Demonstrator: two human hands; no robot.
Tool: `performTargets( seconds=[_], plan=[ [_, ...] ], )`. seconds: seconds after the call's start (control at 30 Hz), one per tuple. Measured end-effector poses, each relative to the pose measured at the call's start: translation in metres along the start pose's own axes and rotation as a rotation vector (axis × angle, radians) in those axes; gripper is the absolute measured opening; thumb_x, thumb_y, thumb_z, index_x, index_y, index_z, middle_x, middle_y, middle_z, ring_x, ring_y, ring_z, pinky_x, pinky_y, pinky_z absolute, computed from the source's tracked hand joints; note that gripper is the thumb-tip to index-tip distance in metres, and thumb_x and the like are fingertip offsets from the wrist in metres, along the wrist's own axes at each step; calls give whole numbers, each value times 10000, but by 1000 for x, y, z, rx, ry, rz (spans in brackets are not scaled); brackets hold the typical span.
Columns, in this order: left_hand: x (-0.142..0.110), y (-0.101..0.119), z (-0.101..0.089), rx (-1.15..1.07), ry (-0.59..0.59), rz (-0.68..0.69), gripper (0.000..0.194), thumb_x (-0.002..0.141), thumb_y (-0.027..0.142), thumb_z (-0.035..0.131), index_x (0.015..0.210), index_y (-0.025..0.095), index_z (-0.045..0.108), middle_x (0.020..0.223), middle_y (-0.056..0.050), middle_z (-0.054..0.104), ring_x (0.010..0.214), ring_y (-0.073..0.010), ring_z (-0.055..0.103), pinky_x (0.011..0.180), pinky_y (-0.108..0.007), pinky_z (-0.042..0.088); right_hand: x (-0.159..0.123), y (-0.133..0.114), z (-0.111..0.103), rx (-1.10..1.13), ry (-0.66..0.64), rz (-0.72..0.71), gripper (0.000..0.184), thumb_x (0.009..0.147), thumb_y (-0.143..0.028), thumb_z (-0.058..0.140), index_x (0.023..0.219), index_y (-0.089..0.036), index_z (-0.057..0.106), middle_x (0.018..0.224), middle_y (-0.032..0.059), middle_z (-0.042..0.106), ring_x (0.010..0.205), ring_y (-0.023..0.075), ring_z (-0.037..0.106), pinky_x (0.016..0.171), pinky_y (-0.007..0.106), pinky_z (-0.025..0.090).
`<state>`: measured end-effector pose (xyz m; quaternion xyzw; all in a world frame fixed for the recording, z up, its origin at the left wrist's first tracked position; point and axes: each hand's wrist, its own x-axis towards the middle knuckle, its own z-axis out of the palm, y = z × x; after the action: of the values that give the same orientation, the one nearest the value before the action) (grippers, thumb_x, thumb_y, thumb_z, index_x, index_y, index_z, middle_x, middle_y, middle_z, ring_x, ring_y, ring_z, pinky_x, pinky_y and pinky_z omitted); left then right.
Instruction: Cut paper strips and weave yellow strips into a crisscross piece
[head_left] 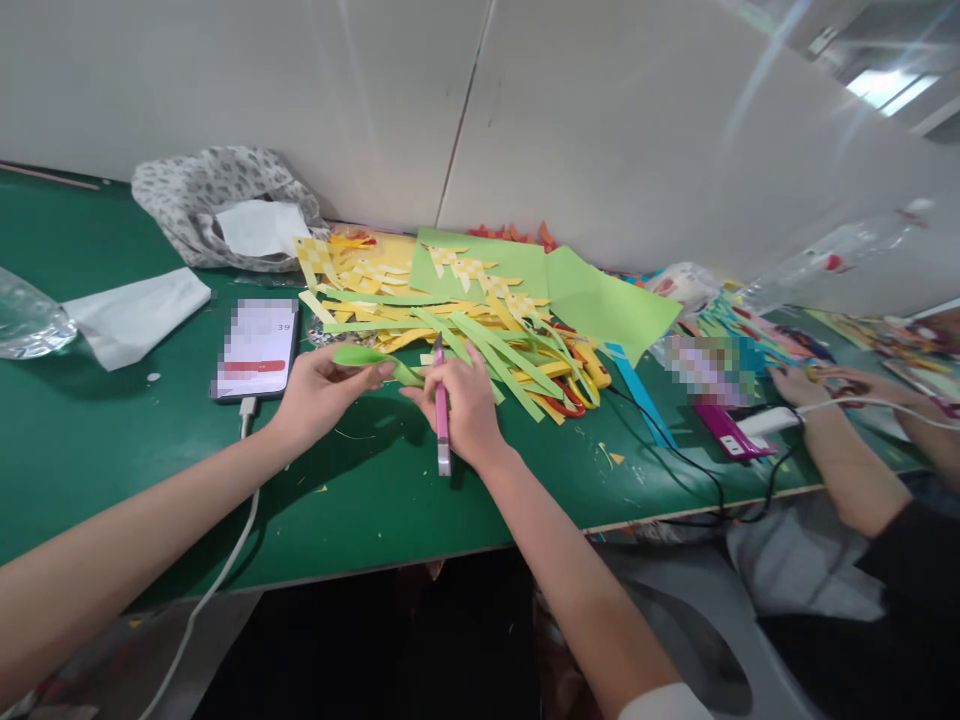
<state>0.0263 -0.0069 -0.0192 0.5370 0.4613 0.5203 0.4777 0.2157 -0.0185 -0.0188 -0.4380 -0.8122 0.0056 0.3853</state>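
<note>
My left hand (324,388) pinches one end of a green paper strip (360,355) between thumb and fingers. The strip bends across to my right hand (463,400). A pink utility knife (442,425) is held in my right hand, its blade end pointing away from me, and the fingers close round its body near the strip's other end. Just beyond both hands lies a heap of green and yellow paper strips (487,350). Woven yellow-and-white paper pieces (465,268) rest on top, over a green paper sheet (525,255).
A phone (259,345) with a white cable (251,500) lies left of my hands. Farther left are tissue (142,305) and a plastic bottle (30,315). A patterned cloth bag (195,195) sits by the wall. At right are a purple power bank (727,430) and a co-worker's hands (802,390).
</note>
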Motion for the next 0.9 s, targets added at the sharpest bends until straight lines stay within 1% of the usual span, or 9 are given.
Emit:
performTargets(
  seconds=[0.1,0.23,0.3,0.47,0.6,0.67,0.73,0.83,0.9],
  plan=[
    [1,1,-1,2,-4,-16,234,672,415,753,716,193,691,744,-37,737,711,-202,699,678,-310,590,-1,0,2,-44,10,-13,224,865,-216,547,692,-252,410,661,-54,579,695,140,591,1081,445,305],
    [9,2,-6,-101,144,35,224,703,419,722,765,211,663,745,-13,721,761,-185,701,732,-303,584,-1,3,0,-62,6,-31,222,868,-198,531,689,-254,412,638,-55,562,688,144,582,1072,446,313],
    [11,2,-7,-142,161,42,215,707,404,723,805,224,660,755,-5,714,775,-181,699,722,-292,582,-1,5,-4,-70,-9,-58,207,880,-176,502,705,-256,426,645,-54,581,704,148,592,1072,458,308],
    [8,7,-7,-103,-16,-2,224,763,439,667,808,220,655,774,-30,703,699,-184,697,574,-260,563,-5,18,-17,-163,-5,-83,214,870,-74,416,753,-250,453,730,-28,639,798,168,606,1058,481,304],
    [5,10,-9,64,-104,5,292,777,491,635,832,206,665,819,-49,698,666,-171,683,508,-229,524,-9,23,-23,-272,-74,-120,232,829,-29,389,772,-241,464,664,-21,602,692,172,562,1028,484,325],
    [6,8,-10,167,-149,27,291,758,478,660,843,200,667,825,-50,698,670,-166,677,524,-227,525,-9,21,-22,-281,-127,-136,227,799,-23,403,774,-240,463,640,-23,590,664,175,542,1020,483,328],
    [7,5,-11,260,-178,64,278,747,458,677,841,196,672,835,-51,701,695,-166,673,574,-238,540,-9,16,-21,-232,-151,-125,171,783,-70,461,784,-240,456,673,-17,611,677,180,546,1023,486,322],
    [10,1,-12,318,-211,106,268,755,443,672,853,194,676,874,-57,707,762,-173,675,677,-275,560,-7,10,-20,-77,-162,-50,133,773,-203,559,799,-243,435,774,-4,648,719,184,573,1032,484,320],
    [9,1,-12,313,-244,103,282,744,438,684,876,190,669,900,-59,711,798,-181,681,734,-303,567,-7,9,-20,16,-180,8,136,784,-227,556,801,-243,422,795,-6,653,718,176,584,1028,477,328]
  ],
)
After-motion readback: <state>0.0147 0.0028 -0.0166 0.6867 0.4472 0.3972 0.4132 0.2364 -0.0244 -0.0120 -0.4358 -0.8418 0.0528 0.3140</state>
